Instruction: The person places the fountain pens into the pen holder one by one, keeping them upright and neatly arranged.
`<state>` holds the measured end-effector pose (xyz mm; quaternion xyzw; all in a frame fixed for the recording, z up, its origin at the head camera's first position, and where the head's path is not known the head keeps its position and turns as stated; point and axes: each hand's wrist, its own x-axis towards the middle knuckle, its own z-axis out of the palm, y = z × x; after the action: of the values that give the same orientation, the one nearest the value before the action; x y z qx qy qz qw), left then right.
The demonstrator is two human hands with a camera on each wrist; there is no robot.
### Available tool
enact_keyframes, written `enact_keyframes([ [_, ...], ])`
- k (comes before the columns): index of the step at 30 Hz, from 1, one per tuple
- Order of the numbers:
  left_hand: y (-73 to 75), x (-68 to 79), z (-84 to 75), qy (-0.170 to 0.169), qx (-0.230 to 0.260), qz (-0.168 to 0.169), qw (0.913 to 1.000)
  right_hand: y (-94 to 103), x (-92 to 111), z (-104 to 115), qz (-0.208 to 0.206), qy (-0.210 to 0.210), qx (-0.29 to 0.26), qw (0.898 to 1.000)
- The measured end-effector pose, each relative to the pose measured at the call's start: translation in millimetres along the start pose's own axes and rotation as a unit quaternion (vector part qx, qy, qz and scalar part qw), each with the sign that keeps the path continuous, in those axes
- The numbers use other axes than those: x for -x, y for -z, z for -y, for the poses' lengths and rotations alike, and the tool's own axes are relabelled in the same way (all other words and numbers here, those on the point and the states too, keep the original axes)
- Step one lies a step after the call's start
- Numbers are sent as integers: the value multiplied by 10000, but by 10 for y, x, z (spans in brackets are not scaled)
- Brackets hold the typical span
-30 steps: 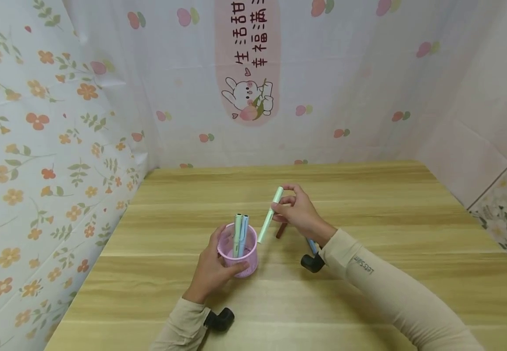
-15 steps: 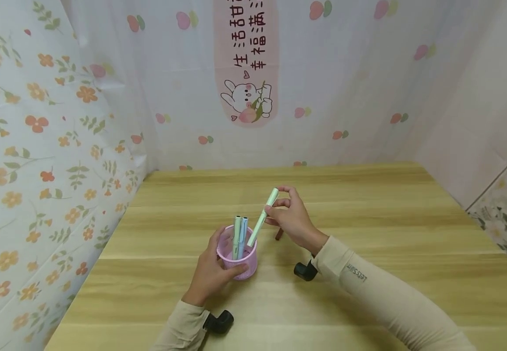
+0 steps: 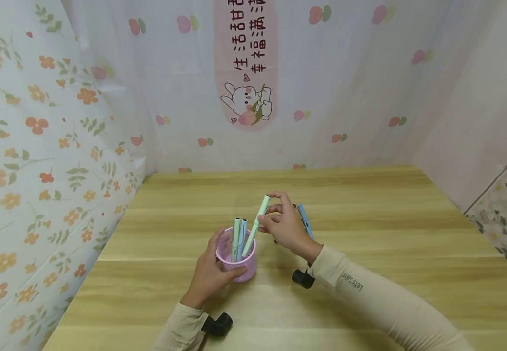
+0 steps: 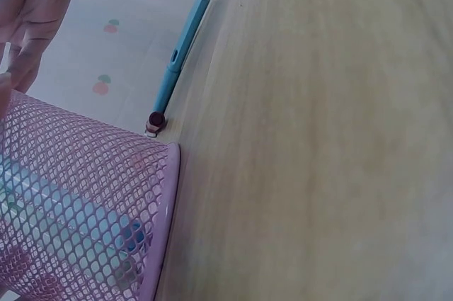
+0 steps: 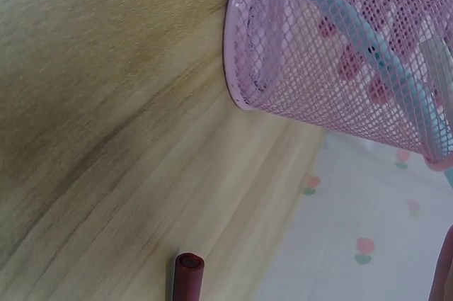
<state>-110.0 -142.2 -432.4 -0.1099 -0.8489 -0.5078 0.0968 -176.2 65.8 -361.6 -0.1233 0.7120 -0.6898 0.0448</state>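
A pink mesh pen cup [image 3: 240,273] stands on the wooden table, and my left hand [image 3: 209,275] grips it around its left side. Inside it, a green pen [image 3: 235,239] and a light blue pen [image 3: 242,241] lean side by side. My right hand [image 3: 282,224] pinches a pale green pen [image 3: 258,222] between thumb and fingers; the pen slants, its lower end inside the cup's rim. In the left wrist view the cup's mesh [image 4: 85,173] shows the pens through it. The right wrist view shows the cup's base and wall [image 5: 333,53] from the side.
A blue pen [image 3: 305,220] lies on the table just right of my right hand. Beside it is a dark red pen [image 5: 188,276], mostly hidden by the hand in the head view. Patterned curtains [image 3: 170,87] hang behind and left of the table.
My right hand has moved left and down with the pale green pen, bringing its lower end from beside the cup to inside it. The left hand keeps holding the cup.
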Motion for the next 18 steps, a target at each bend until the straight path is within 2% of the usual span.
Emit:
enact_keyframes([
  [8,11,0,10,3,-48,2,10000,-32,28,-13,236,0,270,9994],
  [14,2,-3,16,-40,7,12,10000,8,37,-40,526,262,1243,9905],
  [18,9,-14,18,-47,54,22,10000,48,17,-36,655,367,1429,9869],
])
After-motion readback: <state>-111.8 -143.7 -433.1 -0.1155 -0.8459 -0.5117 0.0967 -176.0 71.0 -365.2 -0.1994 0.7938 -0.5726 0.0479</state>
